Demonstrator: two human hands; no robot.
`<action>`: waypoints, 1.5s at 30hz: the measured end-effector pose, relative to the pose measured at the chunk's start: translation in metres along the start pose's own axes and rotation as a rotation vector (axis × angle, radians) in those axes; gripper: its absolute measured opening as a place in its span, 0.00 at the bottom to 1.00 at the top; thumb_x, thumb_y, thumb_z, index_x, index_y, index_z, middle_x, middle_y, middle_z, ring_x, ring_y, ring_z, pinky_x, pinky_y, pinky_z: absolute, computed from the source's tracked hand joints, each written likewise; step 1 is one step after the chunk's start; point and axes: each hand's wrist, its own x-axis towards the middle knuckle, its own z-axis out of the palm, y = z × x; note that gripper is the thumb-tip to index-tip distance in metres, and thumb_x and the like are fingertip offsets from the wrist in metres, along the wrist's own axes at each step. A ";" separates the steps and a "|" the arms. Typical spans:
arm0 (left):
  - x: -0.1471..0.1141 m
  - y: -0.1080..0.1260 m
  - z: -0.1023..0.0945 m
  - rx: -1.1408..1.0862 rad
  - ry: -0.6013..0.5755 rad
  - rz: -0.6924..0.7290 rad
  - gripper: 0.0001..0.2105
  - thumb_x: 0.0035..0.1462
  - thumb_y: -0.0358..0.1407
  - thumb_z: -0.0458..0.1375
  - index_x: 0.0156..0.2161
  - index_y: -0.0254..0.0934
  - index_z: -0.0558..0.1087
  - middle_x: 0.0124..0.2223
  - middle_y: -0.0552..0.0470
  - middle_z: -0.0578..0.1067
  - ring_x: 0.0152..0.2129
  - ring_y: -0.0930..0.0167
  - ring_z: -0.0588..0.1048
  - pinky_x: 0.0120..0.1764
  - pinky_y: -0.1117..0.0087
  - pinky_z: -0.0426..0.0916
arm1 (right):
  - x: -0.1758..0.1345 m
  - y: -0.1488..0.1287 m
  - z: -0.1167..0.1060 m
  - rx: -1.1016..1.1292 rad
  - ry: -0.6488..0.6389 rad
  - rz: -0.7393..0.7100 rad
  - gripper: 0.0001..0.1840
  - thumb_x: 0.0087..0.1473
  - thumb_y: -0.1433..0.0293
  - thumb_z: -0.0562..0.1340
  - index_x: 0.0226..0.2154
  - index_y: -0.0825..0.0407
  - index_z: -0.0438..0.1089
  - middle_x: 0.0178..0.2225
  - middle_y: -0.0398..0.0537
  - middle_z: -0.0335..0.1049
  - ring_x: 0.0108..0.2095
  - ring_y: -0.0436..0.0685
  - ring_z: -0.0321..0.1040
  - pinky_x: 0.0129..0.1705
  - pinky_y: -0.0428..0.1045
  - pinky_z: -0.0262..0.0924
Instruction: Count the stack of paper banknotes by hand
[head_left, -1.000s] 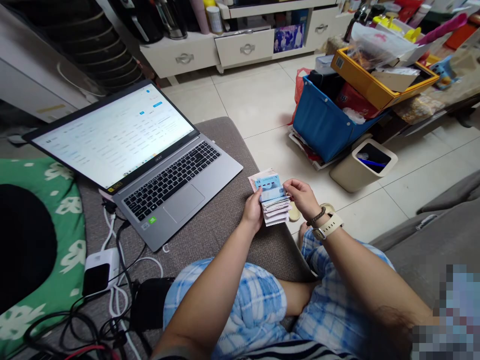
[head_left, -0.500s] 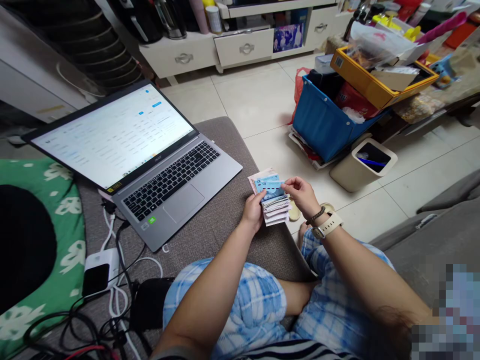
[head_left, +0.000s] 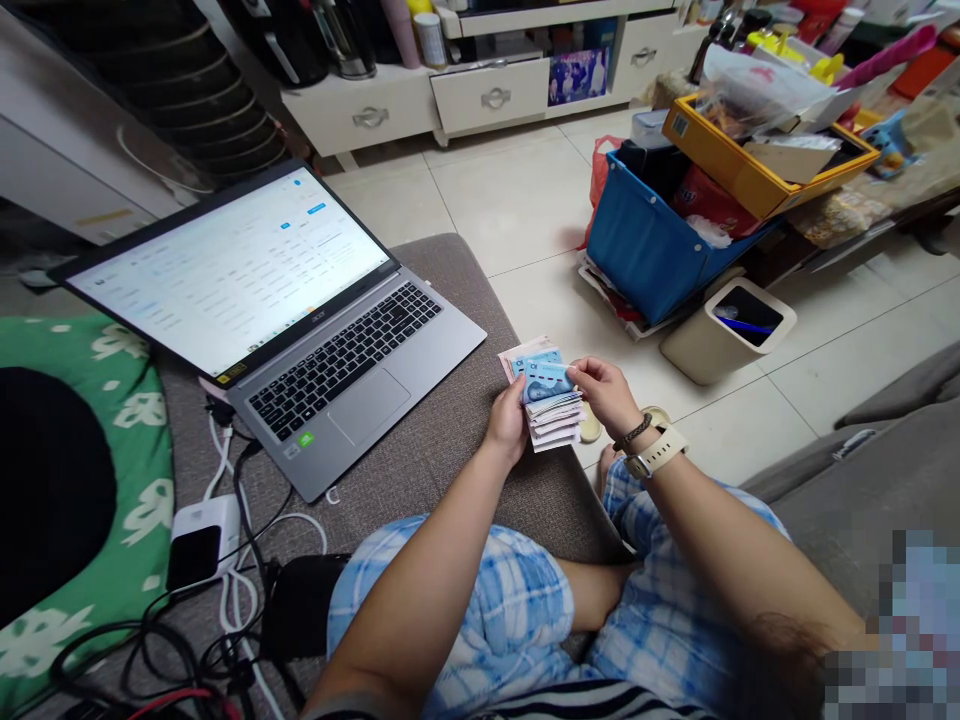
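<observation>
At the left edge of the frame you have a green cloth [head_left: 146, 450] with white bow shapes and a black patch, and beside it, lower left, a white power bank [head_left: 208, 535] among tangled cables [head_left: 227, 600]. Your laptop [head_left: 367, 410] stands open across the left half, screen lit, on a grey seat [head_left: 450, 420]; a black pouch [head_left: 300, 605] lies below it, next to your plaid shorts [head_left: 480, 590]. Just right of centre, your left hand [head_left: 506, 422] is clamped on a stack of banknotes [head_left: 555, 425], thumb over the front, its other fingers mostly hidden. The stack sits above the seat's right edge: pinkish notes peek out at its upper left, and layered edges spread below. A blue note [head_left: 546, 382] faces you on top, and your right hand [head_left: 606, 392] pinches its right end, thumb and finger together on it. That wrist wears a dark bracelet [head_left: 634, 432] and a pale watch [head_left: 658, 453]. Farther right, a beige bin [head_left: 694, 345] stands on the tiled floor [head_left: 517, 210], with a blue crate [head_left: 637, 240] above it in the frame and a yellow box [head_left: 795, 197] tilted on the crate, upper right.
</observation>
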 end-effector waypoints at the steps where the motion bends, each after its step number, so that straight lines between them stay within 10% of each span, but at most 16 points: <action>1: 0.001 0.000 -0.001 -0.016 -0.007 -0.007 0.15 0.50 0.43 0.67 0.39 0.32 0.78 0.41 0.43 0.83 0.47 0.57 0.79 0.54 0.57 0.69 | 0.000 -0.001 0.000 0.005 -0.001 0.008 0.16 0.42 0.55 0.67 0.22 0.50 0.67 0.20 0.38 0.60 0.22 0.49 0.54 0.27 0.48 0.51; 45: -0.009 0.008 0.008 0.069 0.046 0.010 0.10 0.45 0.35 0.68 0.34 0.33 0.77 0.37 0.44 0.82 0.45 0.56 0.79 0.50 0.56 0.72 | -0.003 -0.004 0.001 0.029 0.053 -0.045 0.21 0.37 0.57 0.73 0.29 0.50 0.68 0.24 0.39 0.65 0.27 0.51 0.60 0.32 0.48 0.57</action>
